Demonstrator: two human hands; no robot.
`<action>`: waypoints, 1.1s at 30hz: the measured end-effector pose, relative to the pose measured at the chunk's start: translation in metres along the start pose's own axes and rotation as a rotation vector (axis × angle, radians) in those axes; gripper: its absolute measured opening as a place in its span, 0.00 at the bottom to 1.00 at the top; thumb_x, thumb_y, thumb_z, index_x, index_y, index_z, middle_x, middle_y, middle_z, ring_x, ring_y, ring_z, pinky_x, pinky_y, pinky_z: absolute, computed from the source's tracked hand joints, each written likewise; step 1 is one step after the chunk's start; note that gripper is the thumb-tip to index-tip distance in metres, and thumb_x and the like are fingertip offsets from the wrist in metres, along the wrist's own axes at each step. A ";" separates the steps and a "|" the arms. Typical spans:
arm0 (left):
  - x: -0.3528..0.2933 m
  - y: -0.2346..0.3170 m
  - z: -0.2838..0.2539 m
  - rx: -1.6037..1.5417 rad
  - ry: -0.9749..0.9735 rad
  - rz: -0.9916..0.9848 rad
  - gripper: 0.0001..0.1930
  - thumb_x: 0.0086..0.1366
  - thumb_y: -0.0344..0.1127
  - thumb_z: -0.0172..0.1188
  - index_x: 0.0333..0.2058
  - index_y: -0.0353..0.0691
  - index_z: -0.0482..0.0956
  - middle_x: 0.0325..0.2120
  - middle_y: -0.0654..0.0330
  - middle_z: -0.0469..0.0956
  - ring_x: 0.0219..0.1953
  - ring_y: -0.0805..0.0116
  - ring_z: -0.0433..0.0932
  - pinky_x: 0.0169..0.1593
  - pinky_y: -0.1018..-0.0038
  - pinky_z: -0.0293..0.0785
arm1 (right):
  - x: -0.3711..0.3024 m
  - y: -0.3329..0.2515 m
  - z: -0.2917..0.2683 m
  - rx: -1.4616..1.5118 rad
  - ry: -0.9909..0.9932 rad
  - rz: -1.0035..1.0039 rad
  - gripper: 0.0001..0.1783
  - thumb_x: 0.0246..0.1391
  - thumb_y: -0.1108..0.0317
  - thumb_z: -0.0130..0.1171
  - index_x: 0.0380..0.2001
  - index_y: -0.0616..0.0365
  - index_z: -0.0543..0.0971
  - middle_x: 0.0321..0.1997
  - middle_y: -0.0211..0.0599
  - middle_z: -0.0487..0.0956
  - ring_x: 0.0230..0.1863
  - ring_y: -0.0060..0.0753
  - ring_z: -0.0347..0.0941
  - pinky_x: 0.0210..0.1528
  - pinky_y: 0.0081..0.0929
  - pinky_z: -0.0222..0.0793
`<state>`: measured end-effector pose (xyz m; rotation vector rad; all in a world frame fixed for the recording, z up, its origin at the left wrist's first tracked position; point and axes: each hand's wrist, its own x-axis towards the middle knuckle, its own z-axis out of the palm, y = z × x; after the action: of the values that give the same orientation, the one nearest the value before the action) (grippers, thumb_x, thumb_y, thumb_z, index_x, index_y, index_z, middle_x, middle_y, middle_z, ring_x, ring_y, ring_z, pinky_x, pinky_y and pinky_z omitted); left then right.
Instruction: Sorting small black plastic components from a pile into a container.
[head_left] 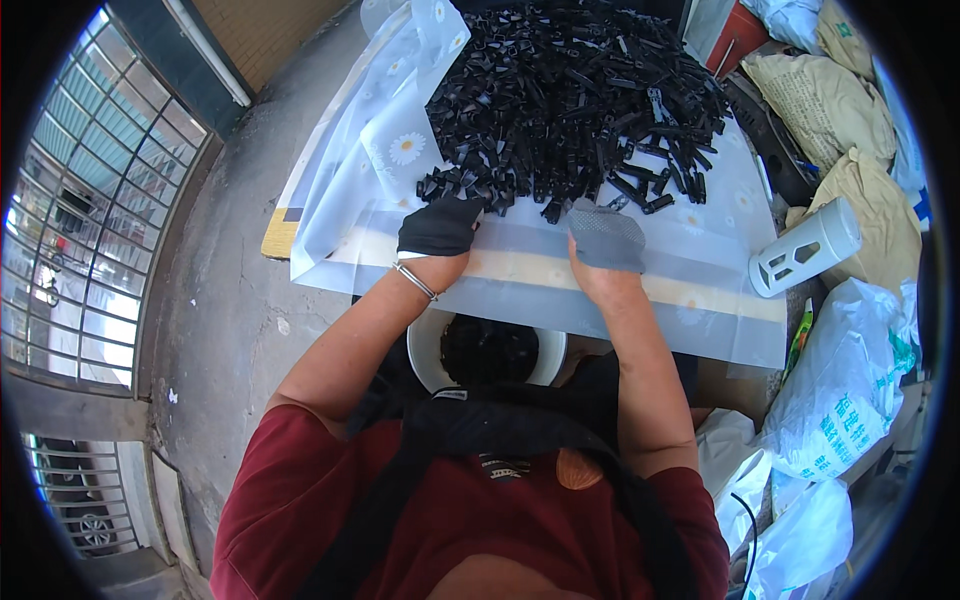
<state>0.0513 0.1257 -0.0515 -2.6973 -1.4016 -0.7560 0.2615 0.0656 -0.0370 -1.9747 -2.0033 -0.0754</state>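
Wears a dark red shirt (285, 510) with short sleeves (292, 445), black straps (368, 505) over it, and a rounded brown patch (578, 470). Has on a black left glove (438, 228), a dotted grey right glove (608, 238), and a silver bracelet (415, 282).

My left hand (440, 228) and right hand (608, 237) are out front, apart.
From far off, I see left in black, right in dotted grey. My left forearm (350, 338) slants inward; my right forearm (640, 365) stands straighter. My fingertips are hidden.

Anything in left hand (440, 228) or right hand (608, 238) seems hidden.
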 end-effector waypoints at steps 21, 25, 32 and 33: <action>-0.047 0.038 -0.029 -1.284 -0.346 -0.413 0.20 0.67 0.47 0.40 0.39 0.34 0.73 0.28 0.62 0.75 0.29 0.78 0.69 0.35 0.80 0.67 | -0.041 -0.047 0.008 0.549 0.170 -0.335 0.13 0.48 0.59 0.54 0.29 0.60 0.74 0.26 0.38 0.74 0.27 0.45 0.69 0.33 0.37 0.62; -0.046 0.038 -0.022 -1.103 -0.230 -0.362 0.21 0.66 0.47 0.40 0.33 0.35 0.74 0.23 0.64 0.73 0.25 0.78 0.66 0.30 0.79 0.65 | -0.041 -0.048 -0.005 0.502 0.185 -0.365 0.13 0.49 0.59 0.53 0.28 0.60 0.74 0.25 0.39 0.74 0.28 0.45 0.69 0.32 0.36 0.62; -0.034 0.030 -0.041 -0.894 -0.183 -0.206 0.22 0.66 0.45 0.40 0.24 0.33 0.72 0.14 0.63 0.68 0.18 0.76 0.62 0.24 0.76 0.62 | -0.040 -0.033 -0.015 0.387 -0.040 -0.317 0.15 0.49 0.58 0.55 0.33 0.59 0.76 0.32 0.41 0.76 0.34 0.44 0.71 0.37 0.33 0.66; -0.032 0.029 -0.044 -0.924 -0.270 -0.234 0.21 0.66 0.47 0.40 0.28 0.34 0.73 0.15 0.62 0.70 0.19 0.74 0.65 0.25 0.75 0.64 | -0.041 -0.032 -0.014 0.386 -0.040 -0.318 0.15 0.49 0.58 0.55 0.33 0.59 0.76 0.32 0.41 0.76 0.34 0.44 0.71 0.37 0.33 0.66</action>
<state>0.0398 0.0738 -0.0202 -3.4284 -1.7775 -1.3873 0.2325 0.0215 -0.0287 -1.4248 -2.1470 0.2599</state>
